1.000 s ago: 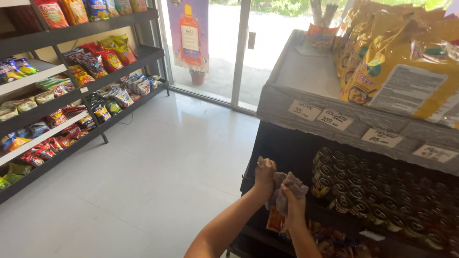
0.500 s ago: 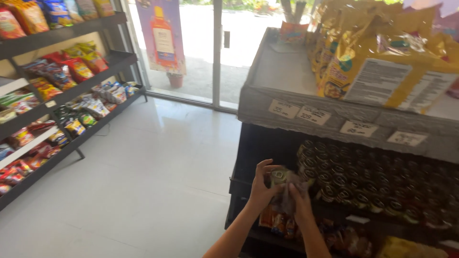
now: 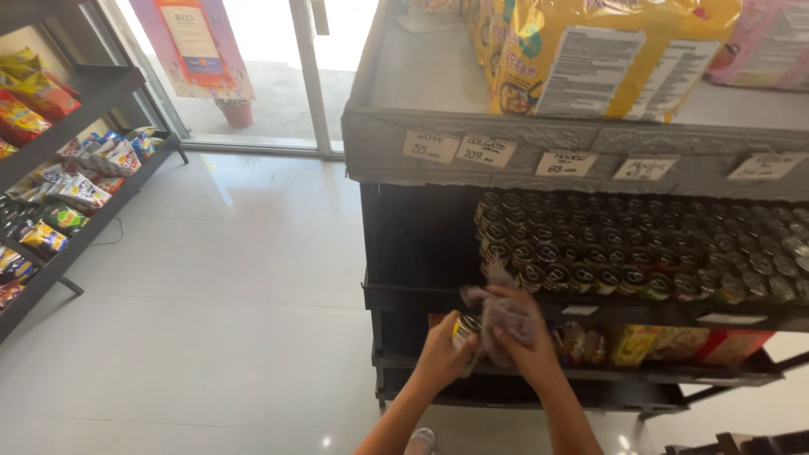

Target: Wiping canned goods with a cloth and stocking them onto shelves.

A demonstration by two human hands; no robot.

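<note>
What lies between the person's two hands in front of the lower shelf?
In the head view, a small can sits between them: the left hand grips it, and the right hand presses a crumpled cloth against it.

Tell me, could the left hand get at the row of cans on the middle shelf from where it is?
Probably yes. The left hand holds a can just below the row of cans, and the shelf front there is open, though the hand is already full.

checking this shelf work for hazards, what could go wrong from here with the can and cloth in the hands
The left hand holds a can by its side while the right hand presses a bunched cloth against it; the can could slip and drop to the tiled floor. The hands work just below the tightly packed row of cans, so a bump might topple some off the shelf edge.
</note>
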